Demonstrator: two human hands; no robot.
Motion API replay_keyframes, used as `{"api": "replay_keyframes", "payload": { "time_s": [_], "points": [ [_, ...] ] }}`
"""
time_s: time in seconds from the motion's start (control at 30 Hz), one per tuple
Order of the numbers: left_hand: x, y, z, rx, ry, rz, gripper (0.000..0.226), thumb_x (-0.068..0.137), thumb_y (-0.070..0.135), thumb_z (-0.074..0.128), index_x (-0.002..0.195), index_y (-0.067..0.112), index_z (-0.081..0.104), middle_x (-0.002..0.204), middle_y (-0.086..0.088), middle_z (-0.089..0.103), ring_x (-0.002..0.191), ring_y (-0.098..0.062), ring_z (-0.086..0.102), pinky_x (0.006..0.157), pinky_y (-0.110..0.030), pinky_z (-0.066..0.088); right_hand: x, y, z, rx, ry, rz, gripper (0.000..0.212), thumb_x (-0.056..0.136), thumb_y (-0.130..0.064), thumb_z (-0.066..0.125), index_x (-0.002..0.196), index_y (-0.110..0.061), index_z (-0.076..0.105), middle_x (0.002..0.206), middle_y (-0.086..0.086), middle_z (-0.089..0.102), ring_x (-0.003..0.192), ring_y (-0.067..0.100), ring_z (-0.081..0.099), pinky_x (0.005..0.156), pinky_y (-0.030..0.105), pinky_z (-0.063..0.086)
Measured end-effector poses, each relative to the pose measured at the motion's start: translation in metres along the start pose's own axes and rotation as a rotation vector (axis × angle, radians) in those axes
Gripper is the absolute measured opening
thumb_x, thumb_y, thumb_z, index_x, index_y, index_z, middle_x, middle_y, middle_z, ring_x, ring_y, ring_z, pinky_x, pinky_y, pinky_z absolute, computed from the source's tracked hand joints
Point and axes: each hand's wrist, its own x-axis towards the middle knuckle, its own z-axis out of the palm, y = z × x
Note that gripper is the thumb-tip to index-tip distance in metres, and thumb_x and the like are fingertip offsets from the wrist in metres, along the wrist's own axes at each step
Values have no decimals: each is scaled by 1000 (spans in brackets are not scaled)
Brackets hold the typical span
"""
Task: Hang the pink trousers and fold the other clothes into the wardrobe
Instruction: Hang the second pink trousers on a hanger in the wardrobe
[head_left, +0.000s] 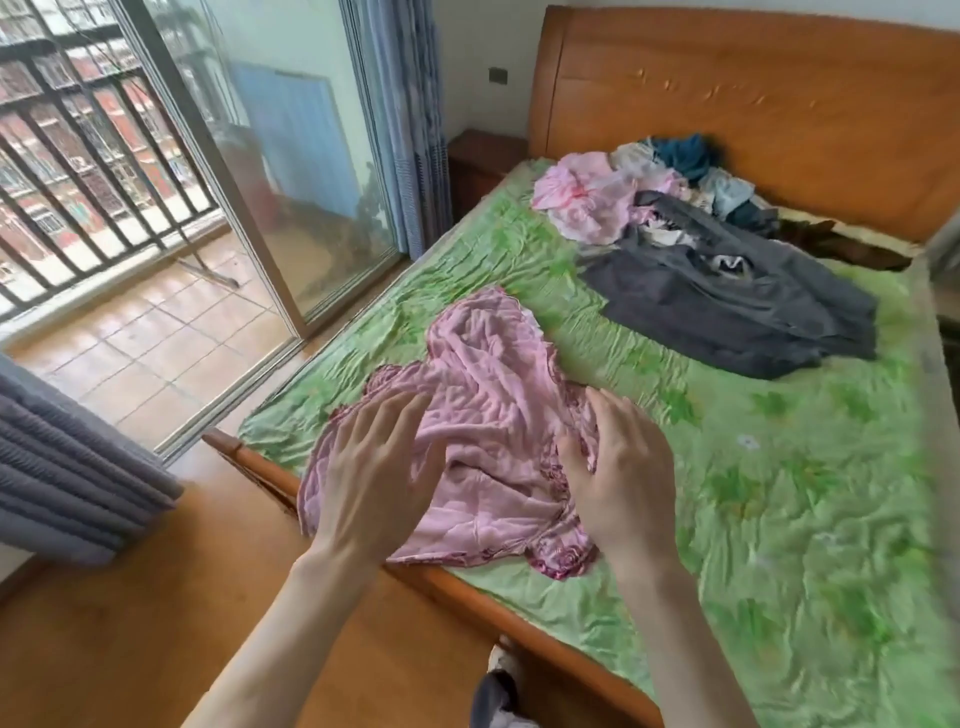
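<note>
Lighting: bright, even daylight from the glass door on my left; soft, faint shadows under my hands. Glare: pale reflections on the glass, sheen on the balcony tiles. Distortion: wide-angle bending of the headboard and railing near the edges. Focus: slight motion blur throughout; my forearms softest at the bottom.
</note>
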Motion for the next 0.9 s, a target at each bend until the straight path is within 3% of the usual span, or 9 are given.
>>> {"api": "replay_keyframes", "payload": {
  "time_s": [0.17, 0.4, 0.67, 0.9],
  "points": [
    [72, -15, 30, 10, -62, 116, 46, 106, 42, 53, 142, 15, 60, 145, -3, 61, 138, -24, 53, 113, -43, 43, 58, 12, 37, 15, -11, 60, 66, 101, -58, 34, 147, -14, 51, 146, 6, 59, 137, 23, 52, 115, 43, 43],
    [143, -21, 89, -70, -99, 213, 40, 105, 35, 57, 137, 11, 64, 141, -6, 63, 136, -27, 56, 114, -48, 43, 113, 38, 62, -9, 16, 148, 51, 106, -44, 49, 142, -9, 55, 139, 8, 62, 129, 24, 58, 108, 42, 48],
    [226, -26, 154, -193, -155, 392, 38, 105, 32, 55, 134, 10, 65, 135, -5, 66, 132, -27, 57, 116, -44, 41, 144, 44, 85, -83, 101, 270, 49, 104, -46, 49, 140, -15, 60, 138, 3, 65, 127, 20, 61, 105, 42, 51],
    [291, -52, 224, -310, -261, 525, 39, 104, 33, 52, 132, 10, 66, 133, -5, 66, 130, -29, 57, 113, -47, 42, 159, 37, 117, -233, 142, 482, 55, 106, -53, 42, 143, -16, 57, 137, 2, 67, 123, 17, 64, 102, 42, 52]
  ]
}}
